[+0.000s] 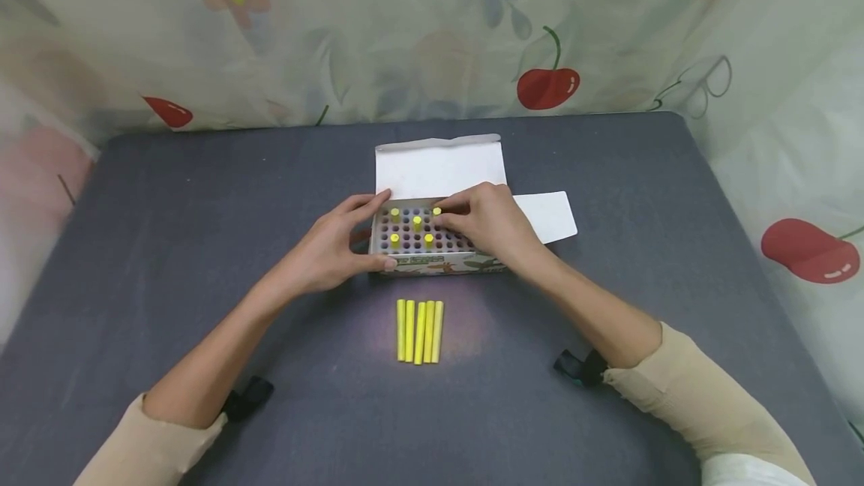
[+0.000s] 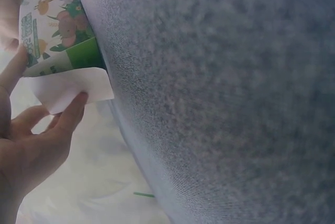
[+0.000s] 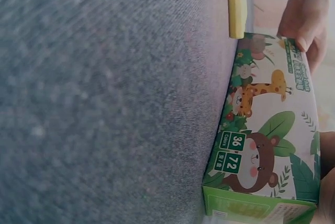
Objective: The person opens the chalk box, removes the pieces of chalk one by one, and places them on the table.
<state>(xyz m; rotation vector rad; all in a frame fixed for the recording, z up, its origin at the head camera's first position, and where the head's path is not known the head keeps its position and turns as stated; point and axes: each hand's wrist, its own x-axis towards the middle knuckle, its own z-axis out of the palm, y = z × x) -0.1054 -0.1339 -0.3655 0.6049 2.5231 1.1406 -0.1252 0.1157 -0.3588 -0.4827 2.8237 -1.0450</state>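
Beige sleeves (image 1: pixel 148 445) lead to the left hand (image 1: pixel 327 247), spread wide to grip the box (image 1: pixel 442 267) at nine o'clock, presumably steadying it, and the right hand (image 1: pixel 496 223), seemingly pinching a yellow stick (image 1: pixel 437 211) near twelve, with five loose sticks (image 1: pixel 420 332) at six.

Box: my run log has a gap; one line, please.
left hand: grips box | right hand: pinches yellow stick in box | table: five yellow sticks
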